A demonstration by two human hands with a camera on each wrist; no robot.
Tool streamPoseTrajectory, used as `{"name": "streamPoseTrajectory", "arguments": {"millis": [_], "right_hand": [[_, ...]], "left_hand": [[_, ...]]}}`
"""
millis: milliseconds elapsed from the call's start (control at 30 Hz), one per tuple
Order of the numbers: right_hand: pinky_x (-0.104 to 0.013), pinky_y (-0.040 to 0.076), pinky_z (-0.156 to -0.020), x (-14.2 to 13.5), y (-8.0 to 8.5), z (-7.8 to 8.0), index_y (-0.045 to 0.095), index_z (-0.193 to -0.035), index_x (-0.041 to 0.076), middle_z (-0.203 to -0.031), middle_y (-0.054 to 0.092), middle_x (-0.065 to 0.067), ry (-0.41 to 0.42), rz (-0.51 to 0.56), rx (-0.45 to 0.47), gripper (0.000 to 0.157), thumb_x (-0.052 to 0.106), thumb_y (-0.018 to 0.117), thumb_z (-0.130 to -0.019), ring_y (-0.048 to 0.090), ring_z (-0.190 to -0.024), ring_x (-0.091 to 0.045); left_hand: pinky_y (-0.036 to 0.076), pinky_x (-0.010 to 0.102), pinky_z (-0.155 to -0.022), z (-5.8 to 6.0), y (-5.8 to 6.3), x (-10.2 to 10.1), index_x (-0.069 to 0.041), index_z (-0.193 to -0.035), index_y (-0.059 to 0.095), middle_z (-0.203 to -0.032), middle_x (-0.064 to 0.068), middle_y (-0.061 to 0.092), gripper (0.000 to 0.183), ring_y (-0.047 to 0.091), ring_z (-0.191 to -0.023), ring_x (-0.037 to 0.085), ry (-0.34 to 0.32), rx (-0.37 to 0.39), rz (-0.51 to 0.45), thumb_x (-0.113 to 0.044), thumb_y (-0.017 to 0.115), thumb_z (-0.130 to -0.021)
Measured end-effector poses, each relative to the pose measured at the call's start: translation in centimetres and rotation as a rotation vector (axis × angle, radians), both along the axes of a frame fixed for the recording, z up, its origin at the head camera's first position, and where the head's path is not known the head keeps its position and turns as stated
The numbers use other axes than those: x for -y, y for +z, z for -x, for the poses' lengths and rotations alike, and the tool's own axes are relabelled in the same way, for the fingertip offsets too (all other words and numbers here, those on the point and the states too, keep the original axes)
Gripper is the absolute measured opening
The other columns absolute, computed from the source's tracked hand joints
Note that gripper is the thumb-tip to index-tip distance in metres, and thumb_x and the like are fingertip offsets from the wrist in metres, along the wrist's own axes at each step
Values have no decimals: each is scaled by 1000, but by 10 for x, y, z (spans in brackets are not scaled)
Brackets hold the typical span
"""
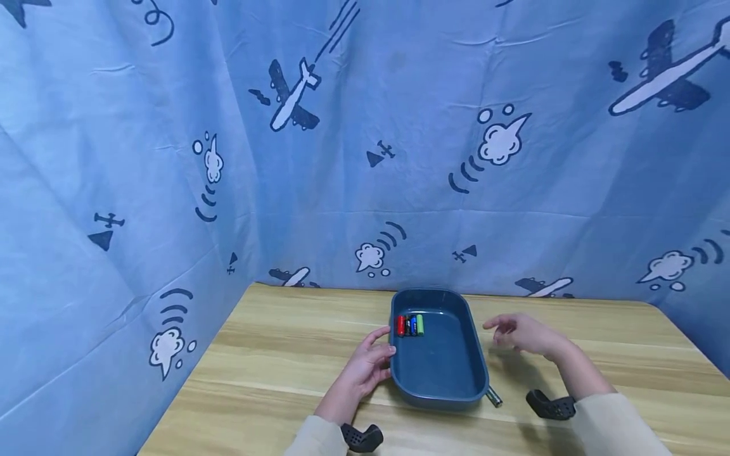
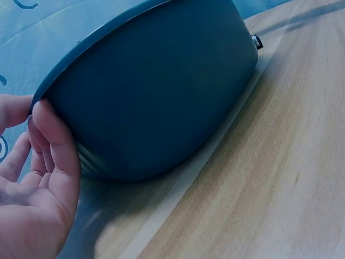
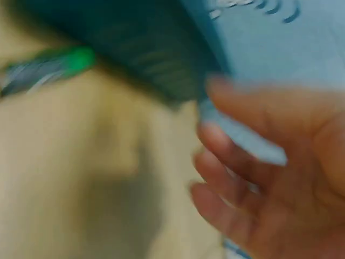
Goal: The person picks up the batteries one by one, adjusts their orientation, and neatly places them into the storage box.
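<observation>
A dark blue rectangular tub [image 1: 439,400] with rounded corners sits on the table. My left hand [image 1: 367,366] pinches its left rim, which the left wrist view shows close up between thumb and finger. Inside the tub, by its left wall, several small batteries [image 1: 410,325] in red, black, blue and green stand in a row side by side. To the right of the tub my right hand [image 1: 527,334] is raised, fingers loosely bent around nothing. A dark battery [image 1: 493,396] with a green end [image 3: 80,60] lies on the table against the tub's near right corner.
The wooden table [image 1: 274,354] runs back to a blue curtain [image 1: 422,95] printed with planes and clouds, which also hangs along the left and right sides. A black wrist mount [image 1: 362,438] is on the left arm, another black mount [image 1: 550,405] on the right.
</observation>
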State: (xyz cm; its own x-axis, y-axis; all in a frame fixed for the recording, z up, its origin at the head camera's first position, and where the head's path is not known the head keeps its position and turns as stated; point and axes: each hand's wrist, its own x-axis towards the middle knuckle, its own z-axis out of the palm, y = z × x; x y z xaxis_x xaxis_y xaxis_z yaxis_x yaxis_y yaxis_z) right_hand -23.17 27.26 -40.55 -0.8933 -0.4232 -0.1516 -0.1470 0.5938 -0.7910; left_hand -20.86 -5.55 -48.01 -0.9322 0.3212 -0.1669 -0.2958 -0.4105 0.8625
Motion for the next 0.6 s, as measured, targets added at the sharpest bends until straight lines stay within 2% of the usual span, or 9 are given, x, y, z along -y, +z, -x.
{"name": "streamPoseTrajectory", "arguments": {"millis": [100,167,267,367,467,600], "right_hand": [[-38,44,-75,-6,-16,-13,53,-120,-6,-99,54,-12,209,-33,14,55,10,74,-73,50,-92,-27],[-45,40,-83,-5,-23,-20,54,-120,0,-106,50,-9,271,-86,11,63,15,81,-65,46,-100,-31],[-53,38,-85,0,-29,-29,57,-117,8,-107,46,-6,281,-183,-34,69,22,86,-56,42,-102,-33],[-50,38,-82,4,-32,-33,57,-117,10,-106,43,-4,280,-232,-89,74,25,87,-51,39,-99,-30],[-43,38,-79,5,-34,-35,57,-119,9,-105,43,-3,287,-224,-123,77,26,87,-50,37,-96,-27],[-41,38,-79,5,-35,-37,58,-117,8,-107,42,-2,275,-198,-133,74,26,87,-51,37,-97,-27]], "left_hand": [[51,24,-59,0,1,0,-11,-137,41,-100,12,60,54,59,-82,17,6,6,7,-5,59,-86],[52,24,-60,0,1,0,-12,-137,41,-104,15,59,54,60,-83,18,10,2,12,-6,59,-87],[52,24,-61,0,1,1,-12,-137,41,-107,17,59,53,60,-84,18,12,2,15,-6,59,-87],[51,23,-60,0,0,0,-12,-136,41,-104,15,60,53,60,-82,17,14,6,11,-6,59,-86],[50,23,-58,0,-2,0,-11,-136,41,-96,11,61,54,60,-78,15,11,-1,-2,-5,59,-86],[51,23,-58,-1,-3,0,-10,-136,40,-93,9,61,54,59,-76,13,6,-11,-16,-4,58,-86]]}}
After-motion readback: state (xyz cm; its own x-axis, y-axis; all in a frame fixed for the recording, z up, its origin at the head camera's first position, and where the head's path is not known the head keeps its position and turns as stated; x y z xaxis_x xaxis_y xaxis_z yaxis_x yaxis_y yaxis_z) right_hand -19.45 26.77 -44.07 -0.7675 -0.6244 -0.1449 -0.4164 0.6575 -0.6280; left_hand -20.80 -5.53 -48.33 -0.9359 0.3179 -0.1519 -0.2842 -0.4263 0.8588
